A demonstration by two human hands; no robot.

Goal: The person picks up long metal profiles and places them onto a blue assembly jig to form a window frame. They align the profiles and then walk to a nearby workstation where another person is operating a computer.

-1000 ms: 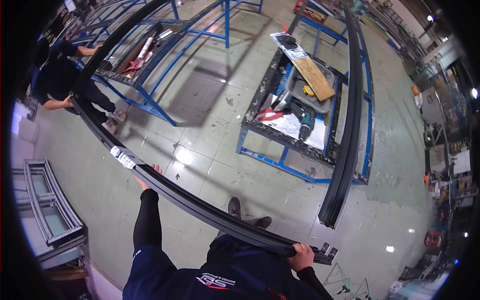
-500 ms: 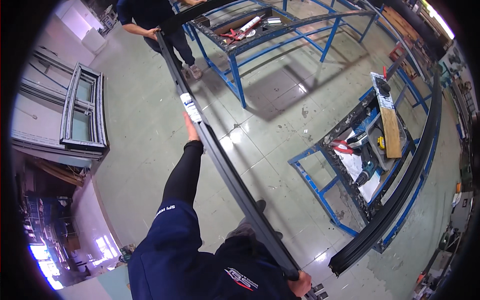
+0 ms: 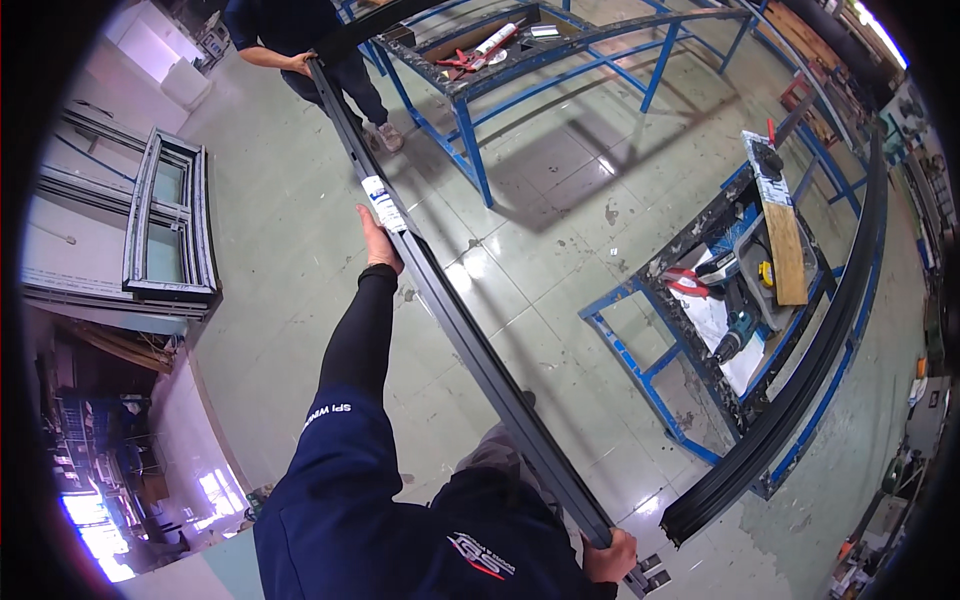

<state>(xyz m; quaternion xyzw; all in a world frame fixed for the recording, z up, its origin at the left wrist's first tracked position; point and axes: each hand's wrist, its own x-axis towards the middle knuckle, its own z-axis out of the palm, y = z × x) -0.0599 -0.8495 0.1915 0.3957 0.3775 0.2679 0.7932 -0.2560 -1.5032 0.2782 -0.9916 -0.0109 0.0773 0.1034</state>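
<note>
Head view: a long dark metal frame profile is carried level above the workshop floor, its far end gripped by a co-worker's hand near a blue steel bench. The left hand is wrapped under the profile beside its white label; the right hand is clamped around the near end. The load is best kept straight and moved in step with the co-worker, clear of the second bench.
</note>
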